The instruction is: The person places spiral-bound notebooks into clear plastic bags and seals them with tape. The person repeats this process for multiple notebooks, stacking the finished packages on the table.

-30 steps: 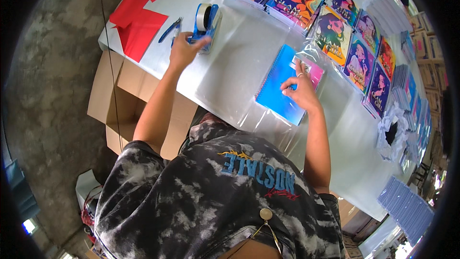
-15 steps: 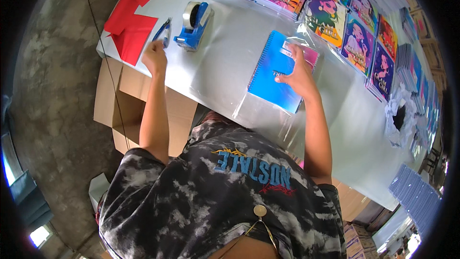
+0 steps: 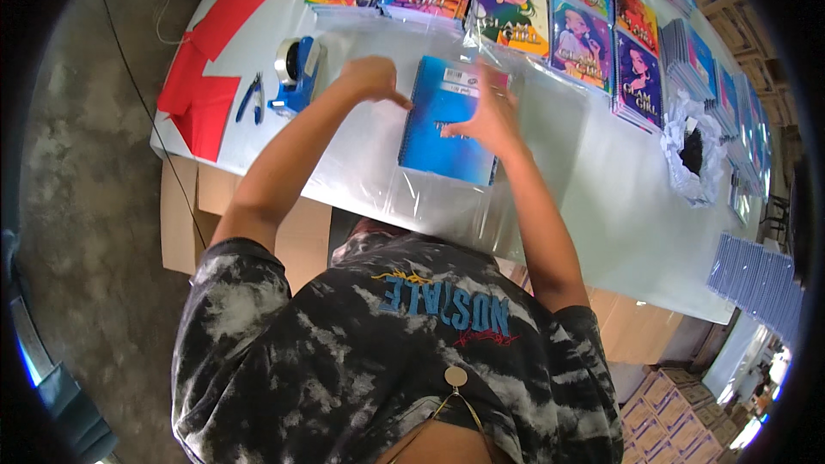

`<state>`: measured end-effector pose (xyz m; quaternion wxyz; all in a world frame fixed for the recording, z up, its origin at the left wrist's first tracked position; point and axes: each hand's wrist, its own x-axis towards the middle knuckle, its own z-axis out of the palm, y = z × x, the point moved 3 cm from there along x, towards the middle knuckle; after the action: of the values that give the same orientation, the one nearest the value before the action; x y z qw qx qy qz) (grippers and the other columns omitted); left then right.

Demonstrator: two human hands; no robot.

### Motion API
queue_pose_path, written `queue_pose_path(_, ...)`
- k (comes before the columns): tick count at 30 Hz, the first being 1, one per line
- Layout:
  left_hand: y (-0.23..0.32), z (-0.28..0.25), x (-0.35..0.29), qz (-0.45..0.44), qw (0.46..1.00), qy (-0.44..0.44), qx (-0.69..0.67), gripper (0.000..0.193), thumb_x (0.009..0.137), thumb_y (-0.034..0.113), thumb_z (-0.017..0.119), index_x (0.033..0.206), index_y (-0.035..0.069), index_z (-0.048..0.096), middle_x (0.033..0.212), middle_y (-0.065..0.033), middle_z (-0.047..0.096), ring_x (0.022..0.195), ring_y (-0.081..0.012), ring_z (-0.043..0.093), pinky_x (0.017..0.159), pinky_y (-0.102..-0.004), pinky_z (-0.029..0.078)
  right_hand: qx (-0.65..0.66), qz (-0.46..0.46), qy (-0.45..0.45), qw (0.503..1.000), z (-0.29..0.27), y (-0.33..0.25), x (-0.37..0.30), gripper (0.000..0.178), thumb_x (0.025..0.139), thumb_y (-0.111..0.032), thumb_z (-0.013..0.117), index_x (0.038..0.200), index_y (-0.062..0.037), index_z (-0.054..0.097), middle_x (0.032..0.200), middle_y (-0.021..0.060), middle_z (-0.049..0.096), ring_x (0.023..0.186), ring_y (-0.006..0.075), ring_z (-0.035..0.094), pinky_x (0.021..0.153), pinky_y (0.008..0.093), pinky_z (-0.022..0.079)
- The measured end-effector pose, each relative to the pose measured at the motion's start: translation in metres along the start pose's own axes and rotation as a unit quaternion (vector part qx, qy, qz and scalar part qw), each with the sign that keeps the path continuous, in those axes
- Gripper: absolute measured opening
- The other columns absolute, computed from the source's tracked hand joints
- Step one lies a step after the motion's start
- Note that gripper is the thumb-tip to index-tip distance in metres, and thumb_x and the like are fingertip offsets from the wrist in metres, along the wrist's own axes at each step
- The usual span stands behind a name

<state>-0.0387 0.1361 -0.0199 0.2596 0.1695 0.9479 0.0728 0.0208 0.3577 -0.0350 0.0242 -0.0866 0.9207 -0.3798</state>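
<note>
A blue spiral notebook (image 3: 440, 144) lies on clear plastic film (image 3: 378, 159) on the table in front of me, with white labels near its far edge. My right hand (image 3: 493, 117) is over the notebook's right side, thumb and fingers spread apart; whether it presses on the cover I cannot tell. My left hand (image 3: 375, 82) hovers just left of the spiral binding, fingers bent, thumb stretched toward the notebook, nothing visible in it. Blue-handled pliers (image 3: 250, 100) and a blue tape dispenser (image 3: 295, 86) stand to the left of that hand.
Red sheet material (image 3: 203, 107) covers the table's left end. Stacks of colourful notebooks (image 3: 509, 10) line the far side. A crumpled plastic bag (image 3: 693, 155) sits at right, near more notebook stacks (image 3: 754, 279). An open cardboard box (image 3: 185, 223) is below the table's left edge.
My left hand has moved right, from beside the pliers to the notebook's left edge. The right hand remains over the notebook. The whole view has shifted.
</note>
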Motion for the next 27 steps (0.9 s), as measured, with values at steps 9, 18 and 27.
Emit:
queue_pose_path(9,0.053,0.066,-0.048,0.072,0.719,0.281,-0.631,0.069,0.087,0.044,0.055,0.133,-0.004,0.034,0.130,-0.0202,0.044,0.120,-0.0291,0.041,0.102,-0.0358,0.031,0.515,0.087,0.133,0.843,-0.001,0.020,-0.038,0.082,0.073,-0.034,0.075,0.132,-0.0041,0.027,0.125,0.0157,0.040,0.116,0.0258,0.043,0.100,0.0366,0.033)
queue_pose_path(18,0.061,0.006,-0.085,0.127,0.725,0.355,-0.577,0.051,0.089,0.025,0.051,0.129,-0.005,0.038,0.118,-0.0169,0.050,0.110,-0.0256,0.047,0.095,-0.0338,0.036,0.358,-0.069,0.261,0.894,-0.049,-0.068,-0.047,0.063,0.074,-0.014,0.074,0.127,-0.0032,0.040,0.109,0.0086,0.051,0.098,0.0154,0.052,0.084,0.0282,0.044)
queue_pose_path(27,0.108,0.014,-0.107,0.104,0.825,0.549,-0.084,0.036,0.081,0.027,0.062,0.113,0.011,0.062,0.125,-0.0043,0.054,0.120,-0.0203,0.043,0.105,-0.0452,0.016,0.116,0.040,0.381,0.916,-0.041,-0.065,-0.042,0.046,0.087,-0.022,0.059,0.128,-0.0039,0.048,0.112,0.0141,0.051,0.105,0.0216,0.048,0.095,0.0369,0.032)
